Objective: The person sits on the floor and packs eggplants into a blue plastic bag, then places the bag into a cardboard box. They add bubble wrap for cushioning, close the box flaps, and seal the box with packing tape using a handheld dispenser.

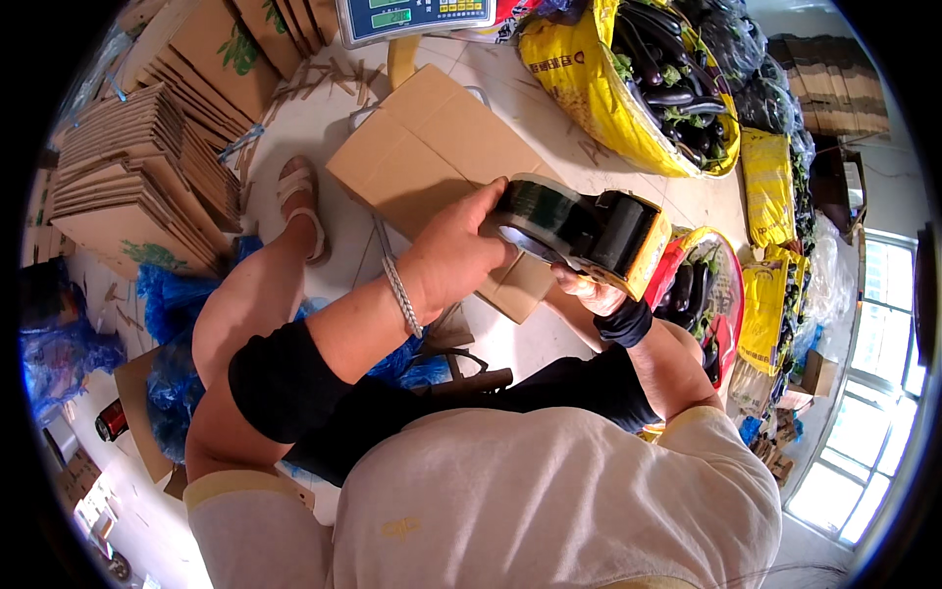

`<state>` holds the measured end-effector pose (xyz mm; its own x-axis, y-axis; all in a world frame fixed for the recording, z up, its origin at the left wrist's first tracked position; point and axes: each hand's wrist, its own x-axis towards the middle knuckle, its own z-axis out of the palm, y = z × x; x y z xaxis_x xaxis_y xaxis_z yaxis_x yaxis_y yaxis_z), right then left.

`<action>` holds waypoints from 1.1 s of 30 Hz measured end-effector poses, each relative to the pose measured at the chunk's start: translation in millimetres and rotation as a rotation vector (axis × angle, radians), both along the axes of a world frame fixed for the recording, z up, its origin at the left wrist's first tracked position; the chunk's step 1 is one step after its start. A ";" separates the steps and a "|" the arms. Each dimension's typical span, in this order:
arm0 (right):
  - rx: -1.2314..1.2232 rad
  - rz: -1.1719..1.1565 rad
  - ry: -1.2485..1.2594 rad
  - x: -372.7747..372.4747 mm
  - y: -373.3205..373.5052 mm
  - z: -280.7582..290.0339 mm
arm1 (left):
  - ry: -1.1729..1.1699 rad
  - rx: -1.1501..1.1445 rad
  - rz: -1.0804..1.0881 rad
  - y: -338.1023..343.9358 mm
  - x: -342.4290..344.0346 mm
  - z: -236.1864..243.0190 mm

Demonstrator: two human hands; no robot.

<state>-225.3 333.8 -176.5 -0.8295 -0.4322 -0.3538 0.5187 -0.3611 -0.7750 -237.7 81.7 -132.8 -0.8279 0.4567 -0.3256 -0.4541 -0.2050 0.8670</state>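
Between my two hands is a tape dispenser point(636, 240), yellow and black, with a big roll of dark-looking clear tape point(542, 211). My left hand point(461, 245) grips the roll's side, thumb towards its upper edge. On the other side, my right hand point(589, 292) is closed round the dispenser's underside, its fingers partly hidden. Below the tape lies a brown cardboard box point(417, 142), flaps closed and lying flat, in front of my knees. Neither hand touches the box as far as I can see.
A digital scale point(417, 20) stands beyond the box. Eggplants fill a yellow sack point(579, 103) at the far right and a red bag point(731, 294) beside my right leg. Flattened cartons point(123, 162) are stacked on the left. Blue plastic bags point(172, 314) lie by my left leg.
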 end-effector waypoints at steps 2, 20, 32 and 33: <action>0.523 0.016 0.489 1.8 -8.7 6.9 | 0.243 -0.248 0.016 5.1 4.1 -3.0; 0.628 0.148 0.847 -7.8 -19.7 24.2 | 0.163 0.019 0.518 10.2 -3.3 14.0; -0.638 0.160 -0.281 -18.6 -13.3 -6.6 | -0.015 -0.027 0.270 5.0 -13.4 -2.6; -0.666 0.185 -0.276 -19.1 -12.5 -6.9 | -0.012 -0.029 0.268 5.0 -15.2 -2.9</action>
